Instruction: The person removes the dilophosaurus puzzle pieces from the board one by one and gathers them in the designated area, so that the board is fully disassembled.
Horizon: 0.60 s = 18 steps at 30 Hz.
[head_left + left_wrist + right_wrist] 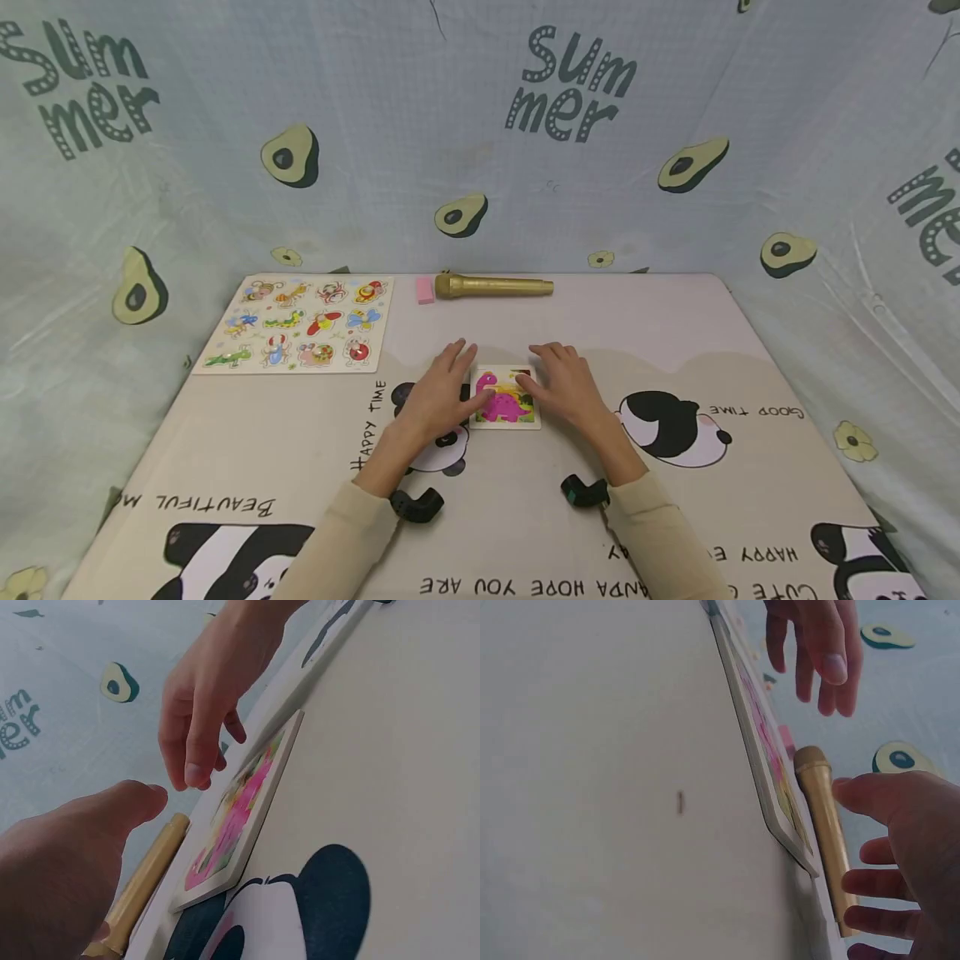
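Note:
A small square picture board (507,410) with a pink dinosaur and a pale border lies flat in the middle of the table. My left hand (437,395) is at its left side, thumb reaching over the picture in the head view. On the other side, my right hand (570,390) has its thumb over the board's upper right corner. Both hands have relaxed, spread fingers and hold nothing. In the left wrist view, a gap shows between the right hand (217,697) and the board (238,814); the right wrist view shows the left hand (821,645) raised above it too.
A gold microphone-shaped object (495,287) lies at the table's back edge, beside a pink block (424,291). At the back left is a white board (300,325) with several insect pictures. A panda-print cloth (525,517) covers the table; an avocado-print curtain (390,108) hangs behind.

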Motion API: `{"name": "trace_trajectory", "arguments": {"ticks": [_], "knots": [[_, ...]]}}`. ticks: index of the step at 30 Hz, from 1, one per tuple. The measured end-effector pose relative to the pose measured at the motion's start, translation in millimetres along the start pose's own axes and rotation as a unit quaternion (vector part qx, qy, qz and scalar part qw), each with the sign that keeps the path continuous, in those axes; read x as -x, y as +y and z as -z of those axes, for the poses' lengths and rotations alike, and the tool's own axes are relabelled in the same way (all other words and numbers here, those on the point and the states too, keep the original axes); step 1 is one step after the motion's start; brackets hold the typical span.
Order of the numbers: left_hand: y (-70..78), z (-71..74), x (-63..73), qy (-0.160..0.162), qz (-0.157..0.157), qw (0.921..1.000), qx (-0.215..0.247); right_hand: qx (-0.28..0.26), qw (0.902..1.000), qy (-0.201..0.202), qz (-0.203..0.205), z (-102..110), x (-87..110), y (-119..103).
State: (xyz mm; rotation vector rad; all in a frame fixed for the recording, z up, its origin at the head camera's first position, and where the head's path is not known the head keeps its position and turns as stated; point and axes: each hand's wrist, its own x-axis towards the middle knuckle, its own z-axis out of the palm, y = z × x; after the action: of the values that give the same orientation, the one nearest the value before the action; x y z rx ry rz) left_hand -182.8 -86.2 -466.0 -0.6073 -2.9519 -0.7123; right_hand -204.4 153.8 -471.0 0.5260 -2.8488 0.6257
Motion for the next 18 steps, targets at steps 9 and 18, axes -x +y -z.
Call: {"name": "trace_trajectory", "arguments": {"ticks": [9,18], "knots": [[0.5,-7.2,-1.1,-0.024,-0.009,0.9996,0.011,-0.013,0.9997,-0.019,0.010,-4.2,-0.8,4.2],[-1.3,-16.8,-0.5,-0.028,-0.034,0.9990,0.003,-0.018,0.9994,-0.022,0.020,-6.6,-0.5,4.9]]}}
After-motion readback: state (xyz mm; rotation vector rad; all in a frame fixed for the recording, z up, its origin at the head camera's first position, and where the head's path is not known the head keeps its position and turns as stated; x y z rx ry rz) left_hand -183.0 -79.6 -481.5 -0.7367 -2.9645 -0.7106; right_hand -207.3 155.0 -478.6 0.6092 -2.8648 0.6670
